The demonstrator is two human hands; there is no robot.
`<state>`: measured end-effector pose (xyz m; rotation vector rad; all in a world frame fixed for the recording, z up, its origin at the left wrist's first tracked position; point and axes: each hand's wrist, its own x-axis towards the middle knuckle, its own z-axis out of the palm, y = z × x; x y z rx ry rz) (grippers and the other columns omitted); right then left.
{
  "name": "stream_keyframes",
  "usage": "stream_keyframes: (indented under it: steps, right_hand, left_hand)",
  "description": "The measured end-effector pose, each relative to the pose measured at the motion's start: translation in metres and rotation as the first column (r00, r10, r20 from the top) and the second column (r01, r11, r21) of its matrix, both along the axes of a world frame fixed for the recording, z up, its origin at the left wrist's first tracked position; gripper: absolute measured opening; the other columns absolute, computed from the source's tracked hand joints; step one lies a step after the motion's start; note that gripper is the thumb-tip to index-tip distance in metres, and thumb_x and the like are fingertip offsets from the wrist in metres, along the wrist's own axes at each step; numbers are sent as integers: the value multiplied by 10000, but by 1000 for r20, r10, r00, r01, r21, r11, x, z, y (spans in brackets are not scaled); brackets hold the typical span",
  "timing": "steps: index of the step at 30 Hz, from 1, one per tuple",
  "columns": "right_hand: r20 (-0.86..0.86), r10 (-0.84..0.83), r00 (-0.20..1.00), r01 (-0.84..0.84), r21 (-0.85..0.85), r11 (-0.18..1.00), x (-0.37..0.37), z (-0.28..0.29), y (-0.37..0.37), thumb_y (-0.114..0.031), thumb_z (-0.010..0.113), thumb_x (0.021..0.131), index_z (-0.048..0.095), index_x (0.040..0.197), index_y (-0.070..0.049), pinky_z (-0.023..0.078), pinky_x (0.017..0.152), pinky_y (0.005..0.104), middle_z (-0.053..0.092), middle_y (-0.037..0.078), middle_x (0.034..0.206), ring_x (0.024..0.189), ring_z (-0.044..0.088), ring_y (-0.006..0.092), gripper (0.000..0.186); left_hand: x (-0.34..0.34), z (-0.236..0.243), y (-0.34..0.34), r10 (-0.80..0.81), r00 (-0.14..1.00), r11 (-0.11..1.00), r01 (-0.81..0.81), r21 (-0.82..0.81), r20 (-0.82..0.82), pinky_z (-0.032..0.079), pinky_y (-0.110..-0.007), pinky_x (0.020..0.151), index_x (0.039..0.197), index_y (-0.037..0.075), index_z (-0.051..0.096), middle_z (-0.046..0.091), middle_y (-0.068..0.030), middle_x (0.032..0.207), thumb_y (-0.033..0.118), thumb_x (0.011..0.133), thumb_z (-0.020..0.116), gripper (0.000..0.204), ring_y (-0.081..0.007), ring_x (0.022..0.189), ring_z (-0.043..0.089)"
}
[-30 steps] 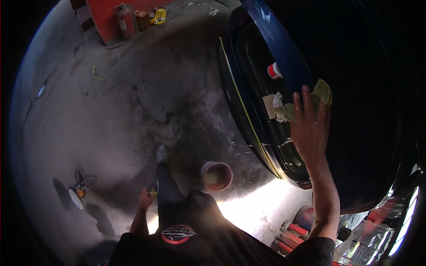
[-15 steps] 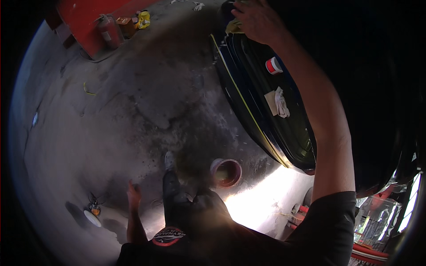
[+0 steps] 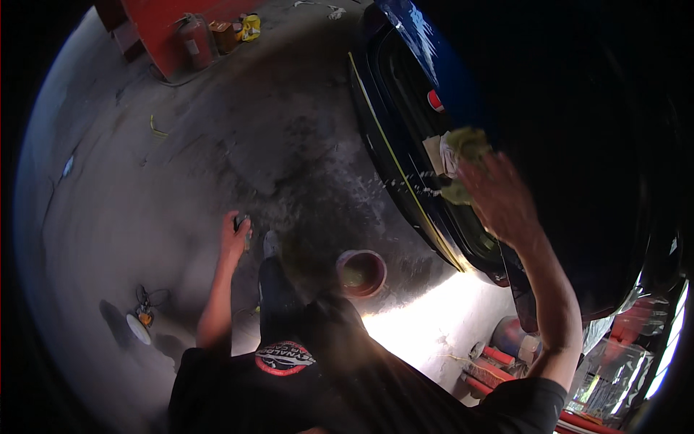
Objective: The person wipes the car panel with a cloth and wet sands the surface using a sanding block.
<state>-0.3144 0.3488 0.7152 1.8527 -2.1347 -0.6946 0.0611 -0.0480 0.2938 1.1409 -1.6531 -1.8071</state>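
Note:
My right hand (image 3: 502,202) is closed around a wet yellow-green cloth (image 3: 471,142), blurred by motion, over the dark blue car body (image 3: 426,43). White water drops (image 3: 416,181) fly off to the left of it. Just behind the cloth, a crumpled white rag (image 3: 447,160) and a beige piece (image 3: 433,150) lie on the car's dark ledge. Partly covered by the blue panel is a red and white tub (image 3: 435,100). My left hand (image 3: 231,239) hangs low at my left, its fingers curled round a small dark and greyish thing that I cannot make out.
A reddish bucket (image 3: 381,269) of murky liquid stands on the floor by my legs. At the lower left sits a round work lamp (image 3: 139,329). A fire extinguisher (image 3: 196,42) is at the far left. Red equipment (image 3: 491,369) and a plastic-covered thing (image 3: 611,362) lie at the right.
My right hand has come down and nearer along the car with the cloth, and water now sprays from it. The blue panel now covers part of the tub. My left hand has risen and moved forward.

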Motion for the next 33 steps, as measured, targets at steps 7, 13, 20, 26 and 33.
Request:
stream_keyframes:
  steps: [7, 13, 20, 26, 33]
  right_hand:
    - [-33, -65, 997, 64, -22, 998, 70, -59, 249, -223, 685, 949, 684, 1480, -198, 399, 1254, 562, 617, 2, 1528, 1453, 504, 330, 532]
    - [19, -194, 981, 194, 7, 981, 117, -76, 411, -243, 705, 941, 691, 1465, -186, 400, 1237, 610, 609, 9, 1490, 1472, 470, 345, 527]
    - [-89, -233, 968, 181, -394, 901, 129, -77, 442, -83, 736, 853, 682, 1435, -52, 372, 1268, 661, 567, 117, 1563, 1504, 416, 470, 585]
    - [-147, -300, 942, 184, -521, 834, 127, -82, 417, -136, 769, 911, 744, 1361, -61, 391, 1264, 625, 631, 67, 1527, 1505, 410, 410, 457]
    - [-170, -281, 944, 130, -591, 796, 118, -91, 418, -308, 638, 1059, 692, 1439, -41, 353, 1269, 634, 611, 103, 1543, 1512, 406, 417, 468]
  left_hand:
    - [-55, 72, 128, 27, 996, 992, -16, 124, -89, 581, -332, 728, 1357, 32, 551, 644, -57, 1023, 196, 1065, 726, 377, -143, 821, 677]
    - [-72, 99, 250, 20, 998, 970, -4, 243, -61, 620, -327, 799, 1423, 26, 554, 623, -66, 1165, 203, 1058, 720, 438, -153, 921, 680]
    - [-169, 222, 314, -84, 951, 841, -93, -533, -299, 560, -294, 908, 1430, 16, 583, 679, -90, 1253, 116, 1034, 750, 441, -135, 1124, 646]
    - [-257, 328, 340, -103, 853, 595, -360, -719, -512, 595, -396, 895, 1227, 76, 719, 745, -145, 1179, 173, 886, 887, 393, -303, 1043, 749]
    - [-289, 322, 389, -165, 856, 463, -372, -805, -490, 610, -435, 877, 1166, 47, 736, 720, -143, 1113, 100, 837, 876, 361, -337, 1022, 716]
